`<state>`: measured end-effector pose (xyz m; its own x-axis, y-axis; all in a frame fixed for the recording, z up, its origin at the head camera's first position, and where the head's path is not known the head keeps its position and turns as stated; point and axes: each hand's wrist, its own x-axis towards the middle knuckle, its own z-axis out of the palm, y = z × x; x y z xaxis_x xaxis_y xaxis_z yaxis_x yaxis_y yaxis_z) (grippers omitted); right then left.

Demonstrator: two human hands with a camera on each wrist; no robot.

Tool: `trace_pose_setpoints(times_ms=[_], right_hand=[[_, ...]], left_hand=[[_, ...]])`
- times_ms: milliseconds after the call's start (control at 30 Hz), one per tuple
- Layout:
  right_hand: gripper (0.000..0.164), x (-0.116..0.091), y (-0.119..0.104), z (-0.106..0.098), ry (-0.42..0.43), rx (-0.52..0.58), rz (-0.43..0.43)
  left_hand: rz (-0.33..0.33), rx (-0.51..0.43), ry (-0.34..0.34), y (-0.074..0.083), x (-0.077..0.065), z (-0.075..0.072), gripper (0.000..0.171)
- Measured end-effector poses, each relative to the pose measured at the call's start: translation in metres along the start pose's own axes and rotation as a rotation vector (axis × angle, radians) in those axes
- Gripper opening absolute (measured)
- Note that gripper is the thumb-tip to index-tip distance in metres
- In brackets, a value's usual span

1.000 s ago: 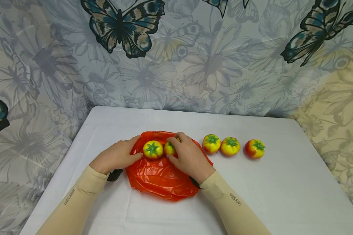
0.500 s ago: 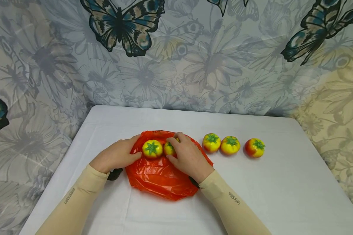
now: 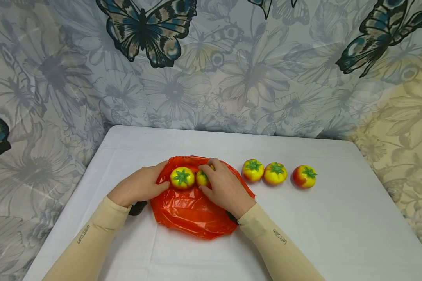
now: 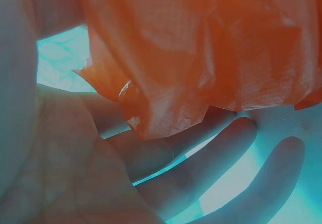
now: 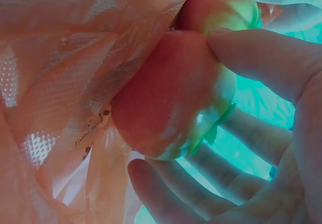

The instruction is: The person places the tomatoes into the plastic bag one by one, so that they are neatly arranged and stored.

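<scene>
A crinkled red plastic bag [image 3: 193, 210] lies on the table, with two yellow-and-red tomatoes with green star-shaped tops at its upper part. My left hand [image 3: 138, 185] rests at the bag's left edge, its thumb tip beside the left tomato [image 3: 182, 178]. In the left wrist view its fingers [image 4: 201, 189] stretch out loosely beneath the bag plastic [image 4: 166, 48]. My right hand [image 3: 226, 189] holds the right tomato [image 3: 202, 178], partly hidden under it. The right wrist view shows the thumb on this tomato [image 5: 171, 98] and the fingers curved round its far side.
Right of the bag, a tomato [image 3: 252, 171] and another tomato [image 3: 275, 174] sit side by side. A redder tomato [image 3: 304, 177] lies further right. All rest on a white-covered table [image 3: 337, 226], with a butterfly-patterned cloth [image 3: 249, 78] behind it.
</scene>
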<state>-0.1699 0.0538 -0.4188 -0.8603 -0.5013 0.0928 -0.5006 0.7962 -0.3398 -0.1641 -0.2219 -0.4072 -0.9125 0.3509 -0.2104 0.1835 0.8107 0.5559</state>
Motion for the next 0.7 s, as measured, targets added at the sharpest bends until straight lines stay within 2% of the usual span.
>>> trace_pose_setpoints(times_ms=[267, 433, 700], right_hand=[[0.055, -0.004, 0.001, -0.005, 0.007, -0.012, -0.009], [0.056, -0.013, 0.005, -0.020, 0.018, -0.011, -0.007], [0.058, -0.034, 0.024, -0.052, 0.071, -0.014, 0.082]], left_hand=[[0.003, 0.017, 0.003, 0.003, 0.000, 0.000, 0.075], [0.004, 0.012, -0.009, 0.005, 0.001, 0.001, 0.074], [-0.006, 0.020, -0.015, 0.003, -0.003, 0.002, 0.075]])
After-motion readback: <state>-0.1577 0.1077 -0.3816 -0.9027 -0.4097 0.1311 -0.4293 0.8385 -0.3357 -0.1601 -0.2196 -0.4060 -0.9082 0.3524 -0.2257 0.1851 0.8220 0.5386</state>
